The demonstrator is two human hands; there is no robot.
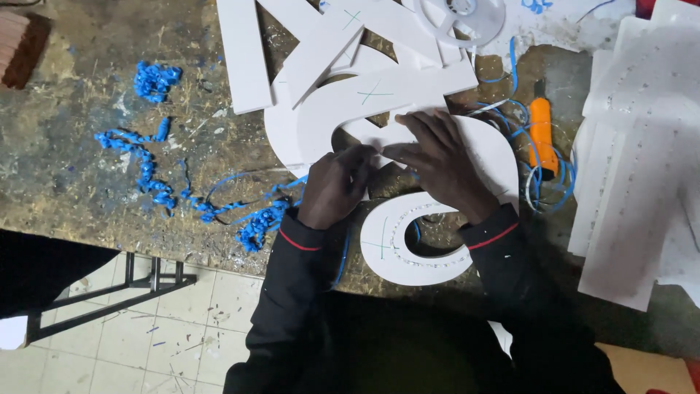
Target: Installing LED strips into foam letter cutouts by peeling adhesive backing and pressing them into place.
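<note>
Both hands are pressing flat on a white S-shaped foam-board letter [437, 219]: left hand [337, 186] curled at its middle bar, right hand [436, 160] spread just beside, fingertips meeting.

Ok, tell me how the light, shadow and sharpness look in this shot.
Head view: uneven light, the white foam letters near glare at the top, dark sleeves and lap almost black; left hand and right hand slightly soft; blue curls on the workbench reasonably sharp.
</note>
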